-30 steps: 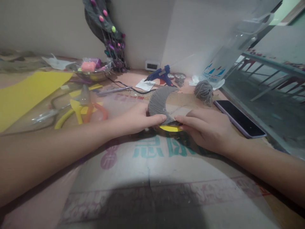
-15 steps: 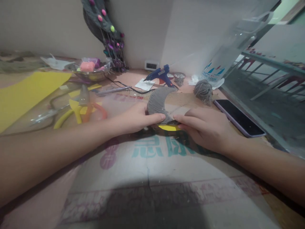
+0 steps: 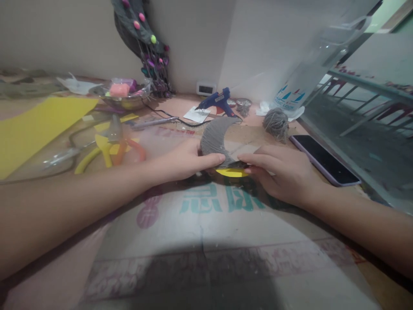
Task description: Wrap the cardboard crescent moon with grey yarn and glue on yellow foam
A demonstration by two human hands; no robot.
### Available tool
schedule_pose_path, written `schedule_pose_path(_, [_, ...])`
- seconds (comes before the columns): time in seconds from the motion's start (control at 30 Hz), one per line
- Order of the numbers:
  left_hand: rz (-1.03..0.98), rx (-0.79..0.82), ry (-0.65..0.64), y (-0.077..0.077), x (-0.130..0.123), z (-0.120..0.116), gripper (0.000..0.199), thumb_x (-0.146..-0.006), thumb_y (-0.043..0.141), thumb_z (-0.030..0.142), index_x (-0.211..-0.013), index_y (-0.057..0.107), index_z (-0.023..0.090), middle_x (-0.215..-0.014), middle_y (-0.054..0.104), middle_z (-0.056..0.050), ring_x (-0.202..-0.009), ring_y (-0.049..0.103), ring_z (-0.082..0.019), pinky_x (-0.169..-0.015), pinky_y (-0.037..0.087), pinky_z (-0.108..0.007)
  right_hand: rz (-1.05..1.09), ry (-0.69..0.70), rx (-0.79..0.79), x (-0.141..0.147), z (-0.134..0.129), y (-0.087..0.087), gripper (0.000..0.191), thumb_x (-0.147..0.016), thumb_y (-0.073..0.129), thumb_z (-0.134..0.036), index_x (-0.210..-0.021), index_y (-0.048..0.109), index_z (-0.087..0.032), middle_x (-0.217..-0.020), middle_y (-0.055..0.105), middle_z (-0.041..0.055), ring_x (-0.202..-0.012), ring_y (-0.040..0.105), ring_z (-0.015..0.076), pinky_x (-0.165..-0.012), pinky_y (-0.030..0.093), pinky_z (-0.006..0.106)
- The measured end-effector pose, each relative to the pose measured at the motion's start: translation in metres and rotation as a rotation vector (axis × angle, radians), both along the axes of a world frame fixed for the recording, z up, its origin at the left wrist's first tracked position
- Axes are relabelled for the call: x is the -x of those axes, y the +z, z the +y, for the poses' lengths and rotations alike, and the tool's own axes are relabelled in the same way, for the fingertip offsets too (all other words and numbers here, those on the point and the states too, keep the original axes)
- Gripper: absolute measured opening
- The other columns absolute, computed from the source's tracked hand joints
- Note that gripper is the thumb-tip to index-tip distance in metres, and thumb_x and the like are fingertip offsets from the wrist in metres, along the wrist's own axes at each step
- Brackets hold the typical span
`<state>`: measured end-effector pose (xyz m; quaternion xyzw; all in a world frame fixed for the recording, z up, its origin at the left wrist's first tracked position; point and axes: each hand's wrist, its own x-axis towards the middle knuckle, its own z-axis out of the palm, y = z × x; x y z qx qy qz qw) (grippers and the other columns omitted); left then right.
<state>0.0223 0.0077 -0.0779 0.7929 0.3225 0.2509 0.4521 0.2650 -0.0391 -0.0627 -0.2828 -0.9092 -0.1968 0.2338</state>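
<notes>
A grey crescent (image 3: 213, 137), its face covered in closely laid strands, is being held between both hands above a printed sheet (image 3: 155, 254), in front of the glue gun (image 3: 215, 101). The crescent is being supported at its lower left by the left hand (image 3: 182, 160); that hand is being kept nearly closed, with the thumb being laid flat across the strands and the other fingers being largely hidden behind the piece. The lower tip is being pinched by the right hand (image 3: 284, 170), the gap between index finger and thumb being almost fully taken up; what the remaining fingers are doing cannot be told. A yellow piece (image 3: 231, 172) is being exposed along the lower edge; whether it is being gripped or is fastened to the crescent cannot be determined. For good results, the body should be being steadied by the left thumb with light, even pressure, so that the strands are not being pushed out of line. Fine handling should be being confined to the right fingertips, since the narrow tip is likely to bend or fray if it is being squeezed hard. The yarn ball (image 3: 276, 123) and the phone (image 3: 325, 160) are being left clear of the right hand.
</notes>
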Motion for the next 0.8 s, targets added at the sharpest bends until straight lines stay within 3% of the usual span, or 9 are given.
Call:
schedule_pose_path(0.33, [0.027,0.010,0.001,0.0014,-0.0006,-0.0022,0.035,-0.087,0.055,0.043,-0.107,0.069,0.018,-0.100,0.073,-0.003,-0.088,0.066,-0.018,-0.079,0.052,-0.029,-0.030,-0.024,-0.018,0.0022,-0.0009,-0.0004,0.018,-0.093,0.055,-0.020,-0.107,0.067,-0.016,-0.076,0.067,0.0032,-0.065,0.058,0.0150,-0.058,0.038,0.027])
schedule_pose_path(0.53, [0.016,0.020,0.008,0.0025,-0.0016,-0.0027,0.032,-0.087,0.055,0.040,-0.106,0.068,0.018,-0.100,0.072,-0.003,-0.095,0.065,-0.020,-0.084,0.052,-0.031,-0.047,0.003,-0.076,-0.0001,-0.0003,-0.0006,0.021,-0.091,0.056,-0.016,-0.110,0.066,-0.018,-0.079,0.069,0.0034,-0.067,0.058,0.0149,-0.059,0.038,0.027])
schedule_pose_path(0.67, [0.050,0.051,0.037,0.0029,-0.0019,-0.0024,0.033,-0.086,0.055,0.042,-0.102,0.068,0.017,-0.091,0.072,-0.003,-0.091,0.066,-0.021,-0.080,0.052,-0.031,-0.086,-0.006,-0.116,-0.0008,-0.0001,-0.0006,0.022,-0.091,0.057,-0.017,-0.112,0.065,-0.019,-0.079,0.069,0.0030,-0.065,0.057,0.0150,-0.058,0.037,0.027])
schedule_pose_path(0.8, [0.070,0.053,0.048,0.0032,-0.0017,-0.0021,0.034,-0.086,0.055,0.043,-0.102,0.069,0.016,-0.088,0.072,-0.004,-0.093,0.066,-0.022,-0.081,0.052,-0.032,-0.047,-0.013,-0.035,0.0008,-0.0003,0.0007,0.021,-0.092,0.055,-0.017,-0.110,0.066,-0.017,-0.079,0.068,0.0040,-0.067,0.058,0.0146,-0.059,0.038,0.027])
